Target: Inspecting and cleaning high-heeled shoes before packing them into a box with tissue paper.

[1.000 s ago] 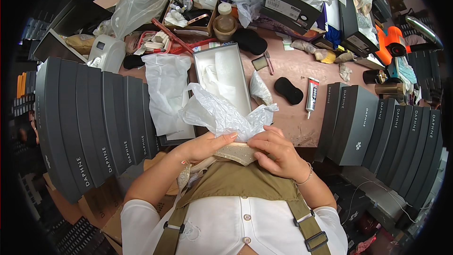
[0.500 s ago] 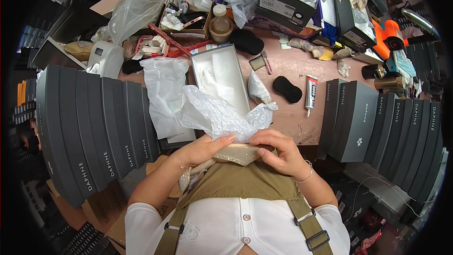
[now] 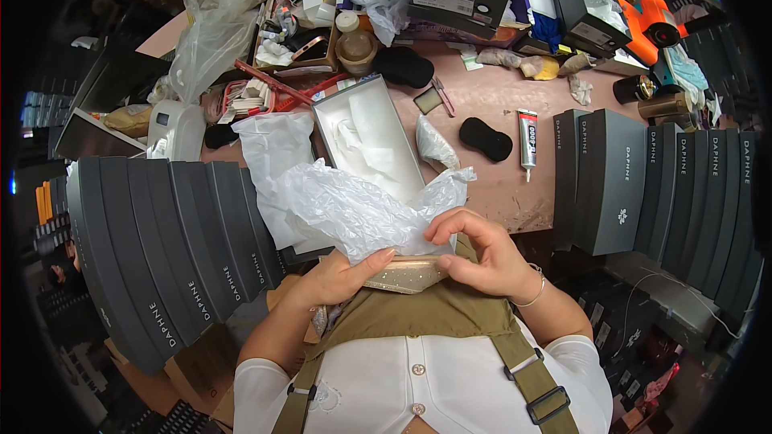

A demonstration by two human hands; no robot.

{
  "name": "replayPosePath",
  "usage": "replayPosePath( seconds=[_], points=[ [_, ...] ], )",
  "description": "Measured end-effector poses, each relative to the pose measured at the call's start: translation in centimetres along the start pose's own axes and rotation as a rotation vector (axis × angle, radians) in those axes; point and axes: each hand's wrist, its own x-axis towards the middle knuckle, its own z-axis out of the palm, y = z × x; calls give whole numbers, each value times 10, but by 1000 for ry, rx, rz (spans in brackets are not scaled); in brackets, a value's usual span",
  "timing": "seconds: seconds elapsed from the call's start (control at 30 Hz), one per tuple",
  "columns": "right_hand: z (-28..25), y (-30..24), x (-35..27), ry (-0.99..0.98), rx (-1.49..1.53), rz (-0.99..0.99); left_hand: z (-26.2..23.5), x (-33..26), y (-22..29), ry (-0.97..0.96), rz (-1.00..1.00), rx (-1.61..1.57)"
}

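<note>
A glittery champagne-gold shoe (image 3: 408, 278), only partly visible, lies crosswise close to my apron. My left hand (image 3: 342, 277) grips its left end, thumb along the upper edge. At the other end, my right hand (image 3: 482, 257) holds the edge with its thumb, index finger bent and raised above it. Crumpled white tissue paper (image 3: 354, 209) spreads from just beyond the shoe, touching my left hand, over the near end of an open grey shoebox (image 3: 326, 124) with a white inside. Another glittery piece (image 3: 319, 321) shows below my left wrist, mostly hidden.
Rows of dark grey shoeboxes stand at left (image 3: 145, 249) and right (image 3: 615, 185). A glue tube (image 3: 527, 145), a black sponge-shaped pad (image 3: 485, 139) and a small white pouch (image 3: 434, 145) lie on the pink table (image 3: 482, 193). Cluttered boxes and plastic bags (image 3: 213, 24) line the back.
My right index finger has lifted off the paper and shoe edge, while the thumb stays on the shoe. The shoe sits slightly lower in view. My left hand keeps its grip.
</note>
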Motion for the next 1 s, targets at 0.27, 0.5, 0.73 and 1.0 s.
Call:
replayPosePath(
  seconds=[0.27,0.5,0.73,1.0],
  points=[
    [9,7,-6,-51,-6,132,11,-3,19,25,36,106],
    [10,6,-8,-70,-33,177,13,-3,19,1,55,157],
    [12,6,-8,-50,-132,109,14,0,14,0,96,175],
    [13,8,-7,-59,-209,87,12,2,4,13,143,213]
  ],
)
